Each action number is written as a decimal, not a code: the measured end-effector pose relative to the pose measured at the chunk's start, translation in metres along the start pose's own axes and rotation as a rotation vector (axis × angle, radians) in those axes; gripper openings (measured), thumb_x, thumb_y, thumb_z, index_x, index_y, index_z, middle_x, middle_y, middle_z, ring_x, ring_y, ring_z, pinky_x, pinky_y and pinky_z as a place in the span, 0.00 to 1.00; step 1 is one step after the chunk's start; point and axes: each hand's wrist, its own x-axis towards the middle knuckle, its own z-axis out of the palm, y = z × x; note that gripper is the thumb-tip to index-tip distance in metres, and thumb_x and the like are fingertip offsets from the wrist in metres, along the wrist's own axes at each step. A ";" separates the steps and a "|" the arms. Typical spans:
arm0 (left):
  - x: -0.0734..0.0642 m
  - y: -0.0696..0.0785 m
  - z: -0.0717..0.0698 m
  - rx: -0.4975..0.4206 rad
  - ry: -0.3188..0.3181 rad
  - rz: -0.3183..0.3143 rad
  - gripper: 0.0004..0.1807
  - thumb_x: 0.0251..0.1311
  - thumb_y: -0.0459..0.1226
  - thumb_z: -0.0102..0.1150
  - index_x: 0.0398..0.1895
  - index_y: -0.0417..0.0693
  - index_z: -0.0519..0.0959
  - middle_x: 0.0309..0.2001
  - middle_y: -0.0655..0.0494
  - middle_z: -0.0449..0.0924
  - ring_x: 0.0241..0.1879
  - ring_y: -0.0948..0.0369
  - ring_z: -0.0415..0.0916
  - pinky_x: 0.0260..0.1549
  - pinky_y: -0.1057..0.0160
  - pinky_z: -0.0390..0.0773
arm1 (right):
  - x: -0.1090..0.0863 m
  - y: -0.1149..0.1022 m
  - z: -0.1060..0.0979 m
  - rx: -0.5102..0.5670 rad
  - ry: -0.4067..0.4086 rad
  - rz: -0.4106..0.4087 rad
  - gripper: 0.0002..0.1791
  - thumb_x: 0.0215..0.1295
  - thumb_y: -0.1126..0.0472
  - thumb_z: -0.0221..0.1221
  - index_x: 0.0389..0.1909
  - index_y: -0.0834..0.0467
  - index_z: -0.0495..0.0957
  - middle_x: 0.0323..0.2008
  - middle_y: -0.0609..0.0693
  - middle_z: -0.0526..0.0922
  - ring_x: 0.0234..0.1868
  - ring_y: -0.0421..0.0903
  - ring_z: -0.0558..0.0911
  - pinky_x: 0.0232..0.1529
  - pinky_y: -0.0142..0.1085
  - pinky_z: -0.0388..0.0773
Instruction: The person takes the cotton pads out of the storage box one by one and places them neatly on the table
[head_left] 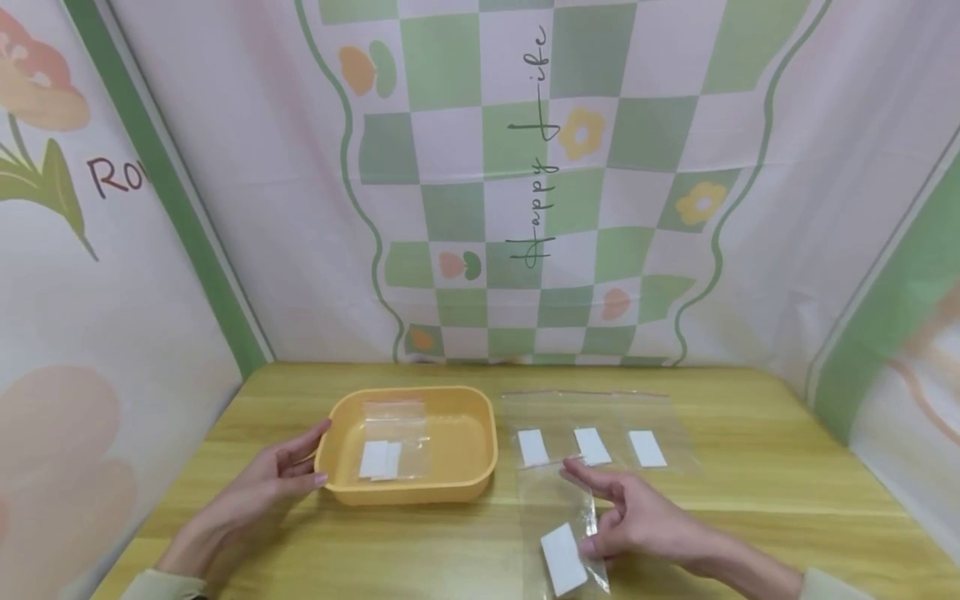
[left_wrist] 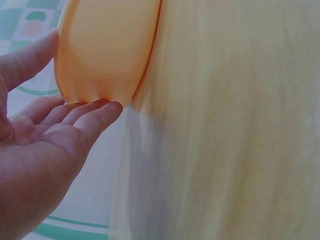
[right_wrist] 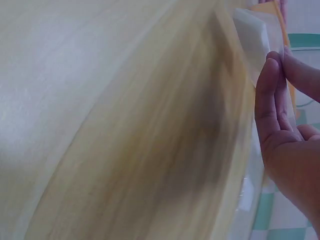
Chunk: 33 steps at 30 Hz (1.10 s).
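Note:
On the left of the table, a yellow plastic basin (head_left: 457, 487) holds clear zip bags (head_left: 415, 454) with white rectangular pieces (head_left: 373, 460) inside. My left hand (head_left: 273, 475) holds the basin's left end, thumb at the near corner and fingertips on the wall, as the left wrist view also shows. To the right of the basin, my right hand (head_left: 648, 521) pinches the edge of another clear zip bag (head_left: 540, 500) between thumb and fingers. That bag has one white rectangular piece (head_left: 564, 560) in it and hangs close over the table's front.
Behind the right hand, several clear zip bags (head_left: 607, 408) lie in a row, with white pieces (head_left: 647, 448) showing inside. The wooden table (head_left: 757, 467) ends at a patterned cloth backdrop (head_left: 517, 208). Cloth walls stand on both sides.

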 end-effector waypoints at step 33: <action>0.001 -0.004 -0.005 0.002 -0.007 0.006 0.47 0.70 0.27 0.63 0.82 0.28 0.43 0.80 0.29 0.38 0.73 0.27 0.55 0.63 0.64 0.76 | 0.001 0.017 0.004 -0.416 0.132 0.012 0.53 0.59 0.59 0.76 0.80 0.68 0.58 0.38 0.65 0.89 0.16 0.39 0.79 0.15 0.41 0.83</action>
